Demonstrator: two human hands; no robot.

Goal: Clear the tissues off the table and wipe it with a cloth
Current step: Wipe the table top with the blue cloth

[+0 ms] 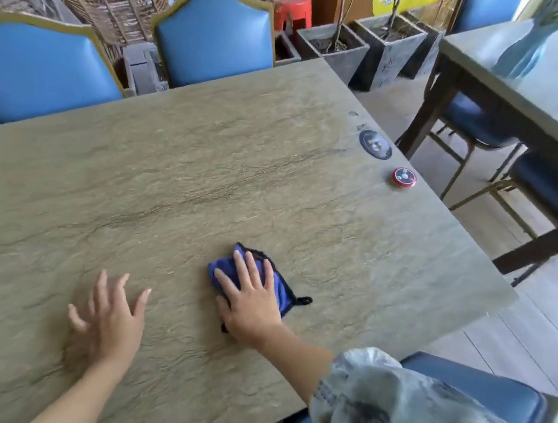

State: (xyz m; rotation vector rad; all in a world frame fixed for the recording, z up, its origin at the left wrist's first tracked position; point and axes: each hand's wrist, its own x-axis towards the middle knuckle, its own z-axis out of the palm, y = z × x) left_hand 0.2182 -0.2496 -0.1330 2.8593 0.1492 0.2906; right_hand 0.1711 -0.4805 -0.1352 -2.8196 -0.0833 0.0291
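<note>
So the right hand (251, 298) is pressing flat on the blue cloth (279, 289), fingers spread and pointing away toward the far side of the desk (206, 169). It isn't pinching the cloth, just pinning it under the palm. The cloth is lying bunched up near the front edge, a bit right of centre, with its long side running from far-left to near-right and a little black loop sticking out on the right.

The left hand (111, 321) is hanging just beside it on the left, open and empty, fingers fanned, looking like it's hovering just over the surface, though I can't tell if it's actually touching.

What matters for the next swipe, I'd guess: nearly all the unwiped-looking desk is lying ahead of and to the left of the cloth, so the right hand is the one doing the work.

Counting: one cloth, zero tissues visible on the desk, two small round discs near the right edge, one dark (375, 144) and one red (404, 177). Two blue chairs (217, 36) on the far side.
</note>
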